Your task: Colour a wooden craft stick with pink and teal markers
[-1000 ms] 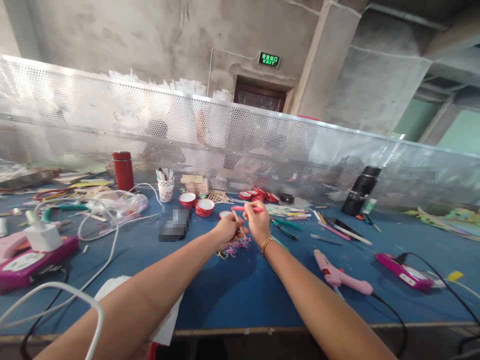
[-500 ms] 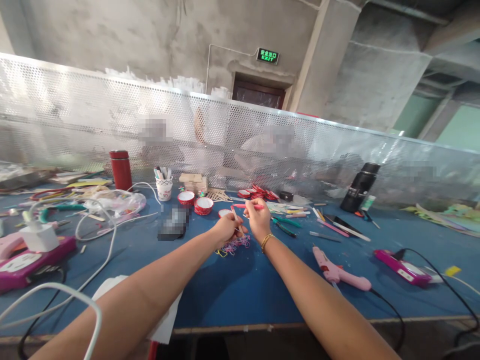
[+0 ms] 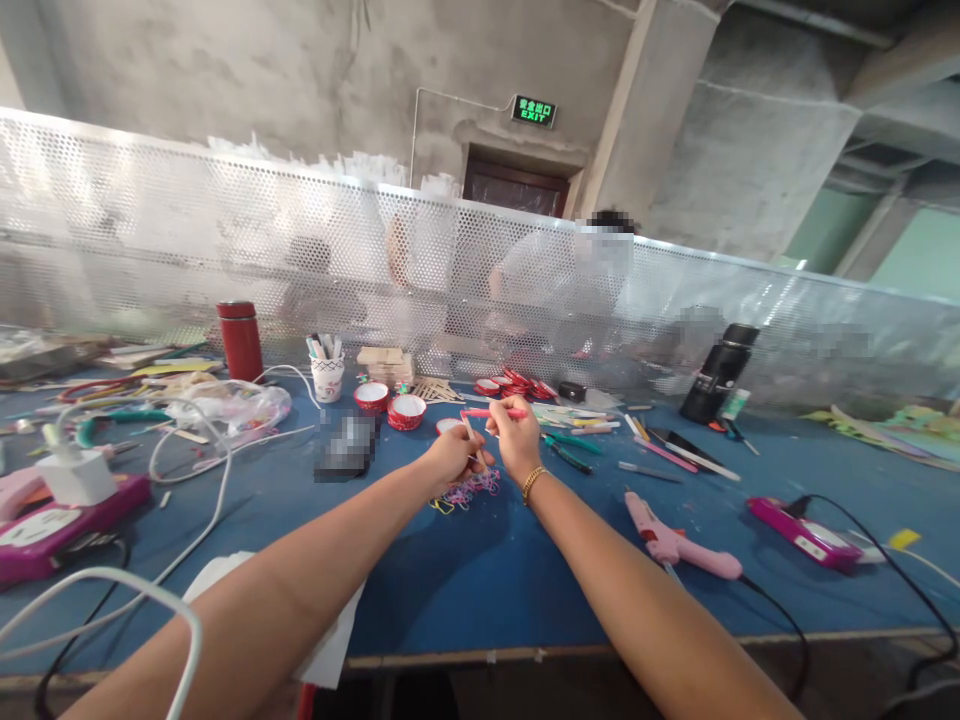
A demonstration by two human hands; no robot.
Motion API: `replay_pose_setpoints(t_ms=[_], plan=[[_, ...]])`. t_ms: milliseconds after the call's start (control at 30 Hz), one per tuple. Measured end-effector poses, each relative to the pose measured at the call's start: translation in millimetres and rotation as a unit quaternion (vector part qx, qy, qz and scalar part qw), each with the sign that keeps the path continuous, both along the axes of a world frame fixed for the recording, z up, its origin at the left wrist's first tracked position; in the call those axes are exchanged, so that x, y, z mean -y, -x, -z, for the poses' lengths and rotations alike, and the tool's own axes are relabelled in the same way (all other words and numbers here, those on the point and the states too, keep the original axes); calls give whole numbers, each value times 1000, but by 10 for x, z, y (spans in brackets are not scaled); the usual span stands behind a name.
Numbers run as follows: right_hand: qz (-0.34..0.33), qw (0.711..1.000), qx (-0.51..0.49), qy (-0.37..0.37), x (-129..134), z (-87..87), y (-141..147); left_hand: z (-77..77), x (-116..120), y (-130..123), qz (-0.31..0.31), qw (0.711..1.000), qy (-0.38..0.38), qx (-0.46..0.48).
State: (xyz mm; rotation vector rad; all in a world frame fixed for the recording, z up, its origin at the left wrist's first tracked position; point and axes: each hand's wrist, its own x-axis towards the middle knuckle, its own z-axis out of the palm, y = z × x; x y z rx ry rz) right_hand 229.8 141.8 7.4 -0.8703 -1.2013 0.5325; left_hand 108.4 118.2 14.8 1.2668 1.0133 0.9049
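Note:
My left hand [image 3: 453,456] is closed round a thin wooden stick [image 3: 478,446], which slants over a tangle of pink, purple and yellow bands [image 3: 472,490] on the blue table [image 3: 480,580]. Close beside it, my right hand [image 3: 517,432] pinches a red pen [image 3: 491,413], whose tip points left near the top of the stick. A gold bracelet circles my right wrist. Partly hidden behind my left hand is a round red container with a white inside [image 3: 448,426].
Red tins [image 3: 407,411], a cup of pens [image 3: 327,376] and a red flask [image 3: 240,342] stand behind on the left. Pliers [image 3: 568,455], a pink glue gun [image 3: 679,545] and a black bottle [image 3: 718,375] are right. A person [image 3: 570,270] is behind the perforated screen [image 3: 420,270].
The person behind the screen has risen, and the top of the head now shows above its edge. My hands have barely moved.

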Motion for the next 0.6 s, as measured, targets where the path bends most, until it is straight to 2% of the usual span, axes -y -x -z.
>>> replay_pose_setpoints(t_ms=[600], plan=[[19, 1000, 22, -9, -24, 16, -9, -92, 59, 2, -11, 1000, 7, -1]])
